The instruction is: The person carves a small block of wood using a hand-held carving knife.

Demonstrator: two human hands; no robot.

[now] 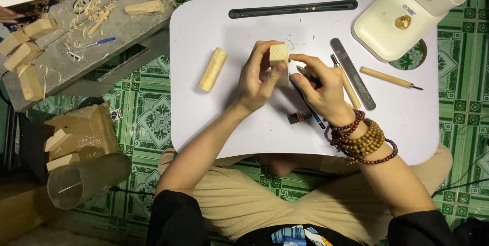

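The person's lap lies closest — tan trousers and a black top, legs folded under a small white surface point(214, 124) set on a green patterned floor point(458, 124). The left hand point(257, 80) is closed around a small square wooden block point(278, 55), thumb and fingers gripping its sides and holding it up above the middle of the surface. The right hand point(321, 85) is closed on a blue pencil point(305, 101), whose upper end meets the block's right edge; strings of brown wooden beads point(362, 141) wrap that wrist.

A black eraser point(300, 116) lies on the surface just below the hands. A rounded piece of pale wood point(213, 69) rests well to the left of the block. To the right lie a flat grey file point(352, 73) and a wooden-handled carving tool point(389, 78) — beyond them, a white lamp base point(392, 22) stands at the far right corner. At upper left, a grey bench point(132, 27) carries wood offcuts, shavings and a blue pen point(94, 44).
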